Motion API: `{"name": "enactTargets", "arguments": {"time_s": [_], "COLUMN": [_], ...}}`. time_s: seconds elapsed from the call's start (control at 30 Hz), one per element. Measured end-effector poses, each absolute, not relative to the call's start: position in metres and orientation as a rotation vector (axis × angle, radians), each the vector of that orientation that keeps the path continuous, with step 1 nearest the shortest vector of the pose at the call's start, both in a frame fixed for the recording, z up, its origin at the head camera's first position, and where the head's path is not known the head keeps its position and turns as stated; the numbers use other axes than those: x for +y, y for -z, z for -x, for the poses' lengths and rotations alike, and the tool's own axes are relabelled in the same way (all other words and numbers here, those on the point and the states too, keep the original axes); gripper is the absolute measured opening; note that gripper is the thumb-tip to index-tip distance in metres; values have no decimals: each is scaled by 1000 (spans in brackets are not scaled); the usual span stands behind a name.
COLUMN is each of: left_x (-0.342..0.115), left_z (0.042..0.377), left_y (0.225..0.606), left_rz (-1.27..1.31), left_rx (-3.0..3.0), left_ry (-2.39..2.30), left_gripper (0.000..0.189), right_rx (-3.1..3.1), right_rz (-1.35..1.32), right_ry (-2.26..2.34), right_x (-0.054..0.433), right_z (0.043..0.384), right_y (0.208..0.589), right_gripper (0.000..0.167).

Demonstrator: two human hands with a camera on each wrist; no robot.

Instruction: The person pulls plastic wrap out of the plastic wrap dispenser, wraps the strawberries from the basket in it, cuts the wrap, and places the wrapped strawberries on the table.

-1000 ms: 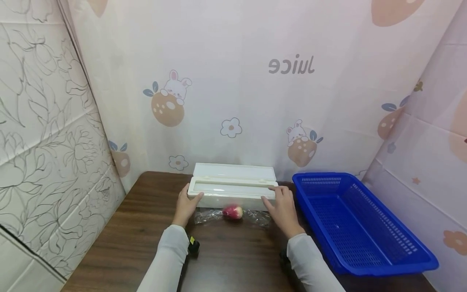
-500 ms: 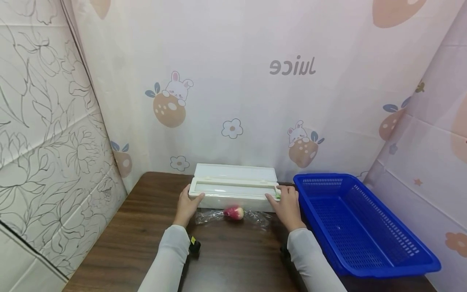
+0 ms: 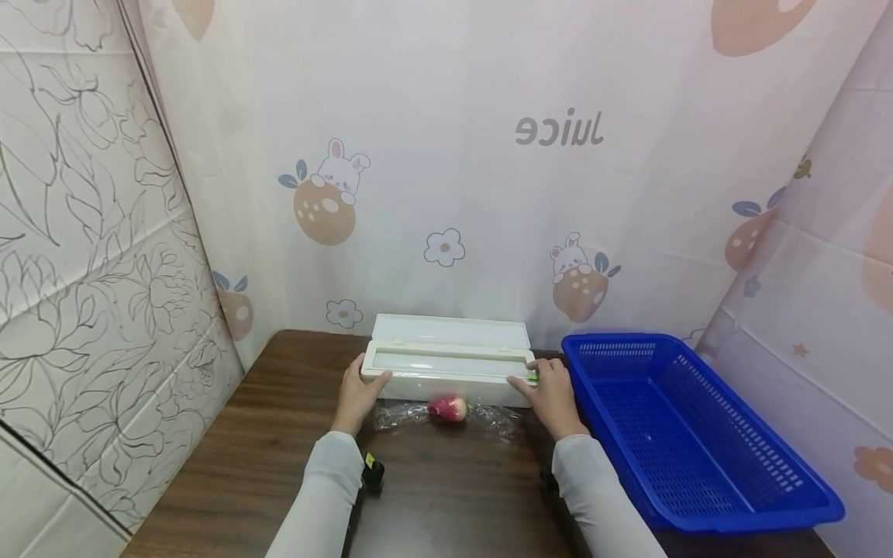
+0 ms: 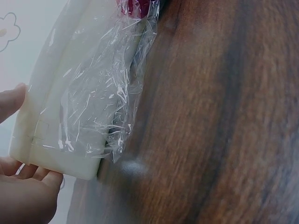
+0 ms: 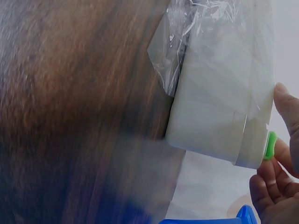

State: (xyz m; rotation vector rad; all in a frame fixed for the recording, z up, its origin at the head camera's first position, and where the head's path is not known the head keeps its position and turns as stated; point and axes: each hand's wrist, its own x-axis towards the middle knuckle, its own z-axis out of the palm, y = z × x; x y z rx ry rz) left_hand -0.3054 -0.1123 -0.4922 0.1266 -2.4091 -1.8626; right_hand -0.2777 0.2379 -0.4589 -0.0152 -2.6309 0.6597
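Observation:
A long white cling film dispenser (image 3: 418,386) lies at the back of the table, its lid (image 3: 449,331) tipped back. My left hand (image 3: 358,399) grips its left end, thumb on the front edge and fingers round the end in the left wrist view. My right hand (image 3: 553,397) is at the right end. There, one finger meets the green slide cutter (image 5: 270,145) while the thumb rests at the box's edge. Clear film (image 4: 93,102) hangs down the front onto the table. On it sits a red fruit (image 3: 446,408) with a pale end.
A blue perforated basket (image 3: 663,518) stands on the right, close beside my right hand. Behind the dispenser hangs a printed curtain (image 3: 446,155). The dark wooden table (image 3: 446,480) stretches toward me between my forearms.
My right hand has moved a little right, from over the dispenser's top to its right end, where the green cutter now shows. The left hand keeps its grip; the fruit stays put.

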Motion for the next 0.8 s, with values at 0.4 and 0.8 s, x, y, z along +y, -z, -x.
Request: {"name": "enactTargets", "arguments": {"time_s": [0.4, 0.8], "left_x": [-112, -114], "left_z": [305, 306], "left_y": [491, 494], "left_rz": [-123, -113], "left_rx": [-2394, -2390], "left_ry": [1877, 1896], "left_gripper": [81, 83], "right_rx": [-2590, -2585], "right_rz": [-103, -231], "right_ry": [-746, -735], "right_x": [247, 255], "right_z": [279, 279], "right_y": [460, 456], "right_gripper": [39, 26]}}
